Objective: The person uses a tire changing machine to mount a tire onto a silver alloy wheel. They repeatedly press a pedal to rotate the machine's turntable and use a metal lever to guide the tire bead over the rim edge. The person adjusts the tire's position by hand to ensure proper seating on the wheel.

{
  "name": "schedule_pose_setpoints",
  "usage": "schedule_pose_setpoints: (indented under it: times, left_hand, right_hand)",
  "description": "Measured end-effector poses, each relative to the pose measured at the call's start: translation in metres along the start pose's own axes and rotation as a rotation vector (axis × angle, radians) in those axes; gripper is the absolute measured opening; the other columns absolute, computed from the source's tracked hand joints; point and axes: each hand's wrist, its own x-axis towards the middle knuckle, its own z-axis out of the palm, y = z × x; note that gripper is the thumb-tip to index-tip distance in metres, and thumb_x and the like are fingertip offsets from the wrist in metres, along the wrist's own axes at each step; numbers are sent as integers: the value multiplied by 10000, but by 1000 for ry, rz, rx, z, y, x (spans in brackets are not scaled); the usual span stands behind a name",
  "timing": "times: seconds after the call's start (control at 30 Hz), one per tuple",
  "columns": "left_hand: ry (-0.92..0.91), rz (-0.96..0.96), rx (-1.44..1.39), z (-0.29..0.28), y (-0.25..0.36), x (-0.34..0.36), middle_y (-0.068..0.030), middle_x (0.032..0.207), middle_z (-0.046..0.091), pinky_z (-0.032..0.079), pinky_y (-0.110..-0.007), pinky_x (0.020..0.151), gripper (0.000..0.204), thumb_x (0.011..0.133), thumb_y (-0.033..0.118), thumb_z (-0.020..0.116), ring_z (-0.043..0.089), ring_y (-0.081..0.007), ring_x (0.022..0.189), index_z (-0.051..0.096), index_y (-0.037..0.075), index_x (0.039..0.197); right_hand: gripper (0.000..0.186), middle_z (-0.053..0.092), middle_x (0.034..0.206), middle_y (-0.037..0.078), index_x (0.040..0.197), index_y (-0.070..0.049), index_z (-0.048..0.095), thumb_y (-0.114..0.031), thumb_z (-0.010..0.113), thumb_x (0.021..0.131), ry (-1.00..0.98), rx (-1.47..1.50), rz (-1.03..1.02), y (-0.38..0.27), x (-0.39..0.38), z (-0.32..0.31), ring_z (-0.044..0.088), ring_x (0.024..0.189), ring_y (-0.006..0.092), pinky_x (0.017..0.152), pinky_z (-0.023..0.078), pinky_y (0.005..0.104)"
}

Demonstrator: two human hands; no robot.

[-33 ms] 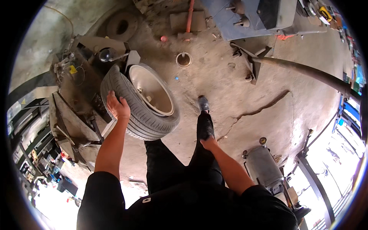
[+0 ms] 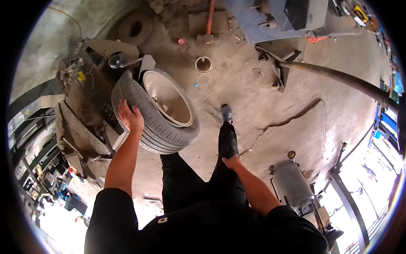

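Note:
My left hand [image 2: 130, 117] lies with its fingers apart on the tread of a car tyre [image 2: 148, 122]. The tyre is mounted on a pale steel wheel [image 2: 168, 99] and stands tilted beside a dusty metal machine at left. A light-coloured flat plate [image 2: 147, 63] sits by the upper edge of the tyre. On my black trouser leg, near the knee, rests my right hand [image 2: 231, 161]; its fingers stretch over the cloth, partly hidden, and nothing shows in them.
The dusty machine [image 2: 82, 127] fills the left side. Ahead lie a red-handled hammer [image 2: 208, 37] and a round metal cup [image 2: 204, 64]. A long pipe [image 2: 338, 75] on a bracket crosses at right, above a crack [image 2: 292, 118] in the floor. A grey tank [image 2: 292, 183] stands at near right.
The view has shifted very slightly. Both hands and the tyre keep their places, with no visible change in hold.

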Motion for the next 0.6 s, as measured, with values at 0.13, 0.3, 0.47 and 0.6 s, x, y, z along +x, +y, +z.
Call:
schedule_pose_setpoints:
  times: [0.13, 0.3, 0.47, 0.6]
  left_hand:
    - [7, 25, 3, 3, -1, 3, -216, 1544, 558, 343, -544, 1213, 535, 974, 229, 573, 501, -413, 1426, 570, -4, 1455]
    - [-61, -70, -3, 3, 6, 0, -235, 1513, 580, 358, -530, 1206, 513, 979, 220, 558, 528, -411, 1400, 593, -24, 1429]
    - [-62, -106, 5, 13, -2, 3, -248, 1493, 593, 386, -519, 1184, 506, 990, 230, 536, 540, -423, 1380, 611, -36, 1414]
    - [-55, -68, 28, 16, -4, 2, -257, 1474, 602, 392, -523, 1181, 507, 996, 237, 522, 545, -430, 1369, 611, -44, 1409]
  right_hand:
    - [1042, 606, 1438, 353, 1559, 89, 354, -587, 749, 871, 99, 42, -7, 9, 8, 11, 593, 1373, 452, 1137, 495, 508]
    - [928, 686, 1301, 335, 1517, 70, 401, -518, 738, 883, 169, 18, -33, 7, 22, 2, 681, 1226, 458, 1037, 555, 526]
    - [826, 727, 1222, 300, 1459, 35, 457, -494, 732, 888, 181, 7, -21, 5, 12, -6, 714, 1155, 446, 980, 581, 532]
    - [786, 730, 1226, 289, 1426, 27, 497, -496, 730, 888, 193, 32, 5, 12, 16, 0, 713, 1148, 453, 971, 581, 540]
